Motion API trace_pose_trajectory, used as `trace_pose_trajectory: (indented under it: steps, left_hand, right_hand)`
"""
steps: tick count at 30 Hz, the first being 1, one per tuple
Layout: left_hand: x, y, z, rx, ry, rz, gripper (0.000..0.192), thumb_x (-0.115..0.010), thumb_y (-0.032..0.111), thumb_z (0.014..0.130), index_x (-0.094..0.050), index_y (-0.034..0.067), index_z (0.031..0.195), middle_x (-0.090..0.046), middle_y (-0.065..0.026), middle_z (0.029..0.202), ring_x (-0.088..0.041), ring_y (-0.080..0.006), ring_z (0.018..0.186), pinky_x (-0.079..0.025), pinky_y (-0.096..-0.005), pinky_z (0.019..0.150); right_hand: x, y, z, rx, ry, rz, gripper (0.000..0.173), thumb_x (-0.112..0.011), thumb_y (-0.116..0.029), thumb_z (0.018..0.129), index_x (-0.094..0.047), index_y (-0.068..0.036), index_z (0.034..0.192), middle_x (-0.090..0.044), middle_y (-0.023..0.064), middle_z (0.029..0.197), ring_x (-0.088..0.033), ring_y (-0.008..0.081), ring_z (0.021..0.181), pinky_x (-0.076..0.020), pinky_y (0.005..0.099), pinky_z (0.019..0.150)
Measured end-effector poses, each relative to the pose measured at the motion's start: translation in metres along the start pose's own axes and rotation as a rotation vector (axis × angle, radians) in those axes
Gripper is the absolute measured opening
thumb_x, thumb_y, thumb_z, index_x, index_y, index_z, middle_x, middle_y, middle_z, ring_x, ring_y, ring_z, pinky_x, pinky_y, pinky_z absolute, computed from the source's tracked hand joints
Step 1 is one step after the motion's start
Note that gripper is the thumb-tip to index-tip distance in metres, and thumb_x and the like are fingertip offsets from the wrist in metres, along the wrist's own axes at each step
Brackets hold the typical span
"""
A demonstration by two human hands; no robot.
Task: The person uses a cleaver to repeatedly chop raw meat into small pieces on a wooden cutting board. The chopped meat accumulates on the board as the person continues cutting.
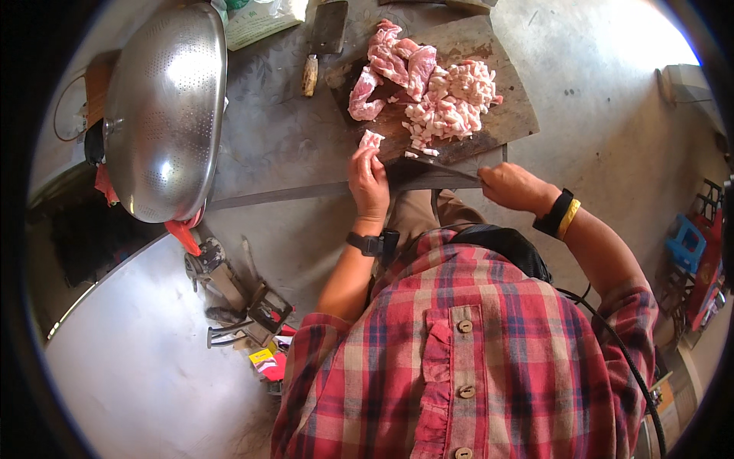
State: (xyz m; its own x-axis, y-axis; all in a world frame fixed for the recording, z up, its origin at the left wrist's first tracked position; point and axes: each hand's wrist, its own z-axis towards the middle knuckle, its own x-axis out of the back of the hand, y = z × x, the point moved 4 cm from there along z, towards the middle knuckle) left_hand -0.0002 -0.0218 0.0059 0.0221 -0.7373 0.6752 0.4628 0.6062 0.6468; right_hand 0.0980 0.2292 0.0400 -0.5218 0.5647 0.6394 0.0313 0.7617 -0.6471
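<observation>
My left hand (368, 179) pinches a small piece of raw meat (371, 139) at the near left edge of a dark wooden cutting board (513, 112). In my right hand (513, 186) is the handle of a knife (450, 170), its blade pointing left over the board's near edge. Small white bits of cut meat lie beside the blade. Farther back on the board, a heap of diced, pale fatty meat (453, 103) sits to the right of larger raw meat strips (395, 60).
A cleaver (328, 28) with a worn handle lies left of the board on the table (269, 132). At the far left stands a large perforated metal colander (166, 115), with a red plastic bag (184, 236) below it. A printed bag (264, 23) is behind.
</observation>
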Motion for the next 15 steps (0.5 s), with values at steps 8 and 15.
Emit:
trace_pose_trajectory:
  steps: [8,15]
  left_hand:
    - [-0.014,-0.024,0.022,0.112,-0.116,0.139,0.035,-0.066,0.009,0.077,-0.053,0.003,0.110,-0.060,-0.0138,0.103,-0.055,-0.0356,0.096,-0.044,-0.0436,0.083]
    - [-0.031,-0.023,0.013,0.205,-0.235,-0.076,0.034,-0.063,0.005,0.077,-0.051,0.003,0.109,-0.059,-0.0169,0.099,-0.057,-0.0374,0.089,-0.048,-0.0441,0.077]
  right_hand:
    - [0.049,0.007,0.006,-0.159,0.128,0.296,0.020,-0.052,-0.015,0.084,-0.056,0.004,0.081,-0.059,0.0260,0.071,-0.059,0.0431,0.070,-0.0487,0.0462,0.064]
    - [0.061,-0.002,-0.010,-0.204,0.239,0.269,0.016,-0.050,-0.012,0.088,-0.054,0.004,0.089,-0.058,0.0253,0.069,-0.059,0.0418,0.065,-0.0477,0.0438,0.060]
